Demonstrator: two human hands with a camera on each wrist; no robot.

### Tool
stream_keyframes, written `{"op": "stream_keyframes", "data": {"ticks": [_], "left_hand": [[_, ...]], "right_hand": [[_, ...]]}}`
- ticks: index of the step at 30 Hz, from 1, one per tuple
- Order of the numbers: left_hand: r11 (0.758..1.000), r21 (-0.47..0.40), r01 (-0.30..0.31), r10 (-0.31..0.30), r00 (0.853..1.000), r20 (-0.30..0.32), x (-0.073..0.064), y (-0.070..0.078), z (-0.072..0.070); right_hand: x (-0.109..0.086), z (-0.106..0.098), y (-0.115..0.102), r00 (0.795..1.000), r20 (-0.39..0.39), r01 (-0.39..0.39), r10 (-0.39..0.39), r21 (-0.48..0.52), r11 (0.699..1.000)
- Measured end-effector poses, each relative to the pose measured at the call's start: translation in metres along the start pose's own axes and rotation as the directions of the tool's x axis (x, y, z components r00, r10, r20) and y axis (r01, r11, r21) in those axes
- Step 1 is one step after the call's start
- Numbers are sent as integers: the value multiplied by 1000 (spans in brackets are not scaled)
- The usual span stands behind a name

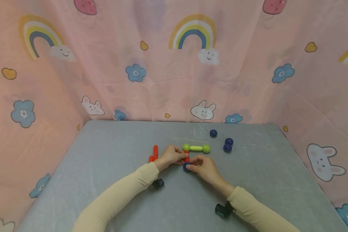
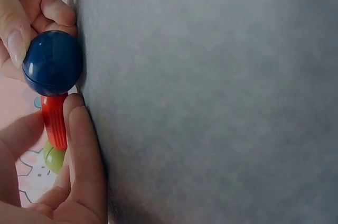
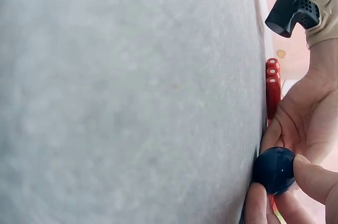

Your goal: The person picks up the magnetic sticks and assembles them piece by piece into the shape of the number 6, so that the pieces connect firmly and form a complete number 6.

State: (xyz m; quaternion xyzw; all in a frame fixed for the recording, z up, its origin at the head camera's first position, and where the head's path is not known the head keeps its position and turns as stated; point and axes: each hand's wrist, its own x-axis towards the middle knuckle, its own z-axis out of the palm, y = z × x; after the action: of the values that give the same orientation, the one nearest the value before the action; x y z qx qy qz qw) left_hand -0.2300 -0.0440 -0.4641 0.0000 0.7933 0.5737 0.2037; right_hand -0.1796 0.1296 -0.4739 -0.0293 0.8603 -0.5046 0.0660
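Note:
Low over the grey table, my left hand [image 1: 172,155] pinches a short red rod [image 2: 55,121] between thumb and fingers. A dark blue ball [image 2: 53,63] sits against the near end of that rod, and my right hand [image 1: 205,166] grips the ball with thumb and fingertips. At the rod's far end is a lime-green ball [image 1: 186,147], one of two joined by a lime-green rod [image 1: 196,148] lying crosswise. In the right wrist view the blue ball [image 3: 274,170] covers most of the red rod.
Loose red rods [image 1: 155,150] lie left of my left hand, partly behind it. Toward the back right sit a lone blue ball [image 1: 213,133] and two more, a rear blue ball [image 1: 228,141] and a front blue ball [image 1: 227,148]. A pink patterned curtain [image 1: 162,93] borders the table.

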Motion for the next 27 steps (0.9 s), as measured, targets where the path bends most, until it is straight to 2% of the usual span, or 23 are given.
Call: {"op": "stream_keyframes", "data": {"ticks": [8,15,27], "left_hand": [[999,26,-39,39,999,30,-4,2,-2],[1000,14,-18,18,1000,15,-1,-1,-1],[1000,-5,-27,27,1000,14,-3,-3,-2]], "right_hand": [[0,-2,1,1000,19,15,-15,8,1000],[1,-3,1,999,31,9,-9,10,1000],[1,-3,2,998,55,5,-8,44,999]]}}
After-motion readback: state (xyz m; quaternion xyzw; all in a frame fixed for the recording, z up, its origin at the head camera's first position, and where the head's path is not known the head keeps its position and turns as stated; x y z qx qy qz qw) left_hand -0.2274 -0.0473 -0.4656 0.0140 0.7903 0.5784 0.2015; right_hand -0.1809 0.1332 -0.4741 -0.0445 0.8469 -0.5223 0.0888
